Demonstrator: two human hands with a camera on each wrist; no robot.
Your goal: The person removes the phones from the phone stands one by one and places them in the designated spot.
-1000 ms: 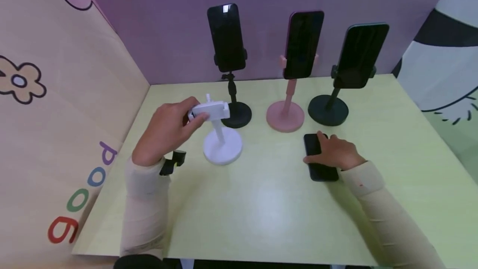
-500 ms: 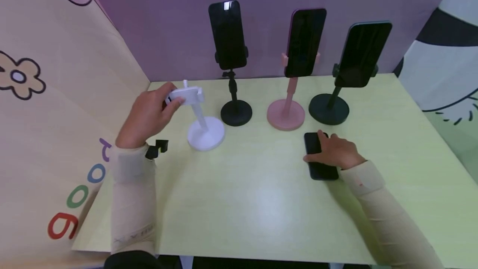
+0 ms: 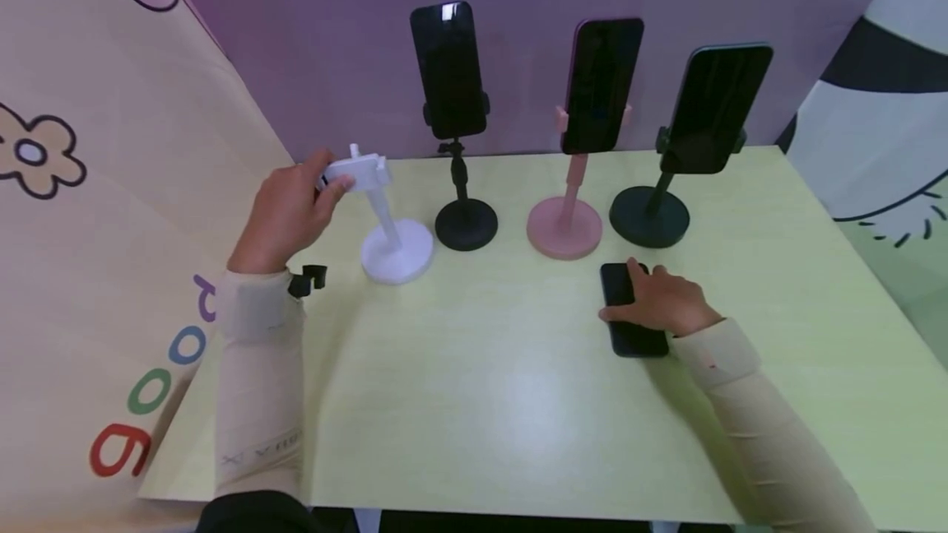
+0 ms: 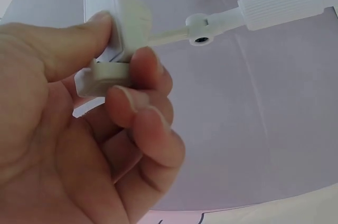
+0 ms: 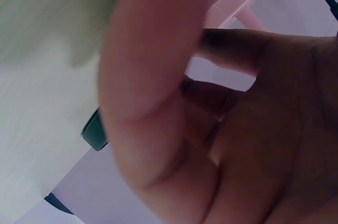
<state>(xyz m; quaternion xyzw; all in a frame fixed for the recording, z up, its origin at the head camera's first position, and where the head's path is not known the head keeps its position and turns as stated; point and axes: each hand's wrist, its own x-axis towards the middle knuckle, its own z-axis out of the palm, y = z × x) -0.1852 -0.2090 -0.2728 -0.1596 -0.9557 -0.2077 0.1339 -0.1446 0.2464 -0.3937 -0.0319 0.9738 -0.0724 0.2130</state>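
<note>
Left hand (image 3: 285, 212) is closed on the clamp (image 3: 363, 173) of the white stand (image 3: 397, 252), thumb on one side and fingers curled round the other; the clamp carries no phone. Right hand (image 3: 670, 298) lies relaxed over the loose phone (image 3: 637, 342), thumb and forefinger spread. That phone is flat on the bench (image 3: 474, 410), nearer the person than the dark green stand (image 3: 649, 217). The white stand is just left of the black stand (image 3: 467, 225); whether its base bears fully on the bench cannot be determined. Mounted phones (image 3: 448, 72) occupy the black, pink (image 3: 565, 229) and dark green stands.

Assessment: the step in hand appears to be positioning the white stand beside the others. The next move calls for a flat, steady base before the clamp is released.
</note>
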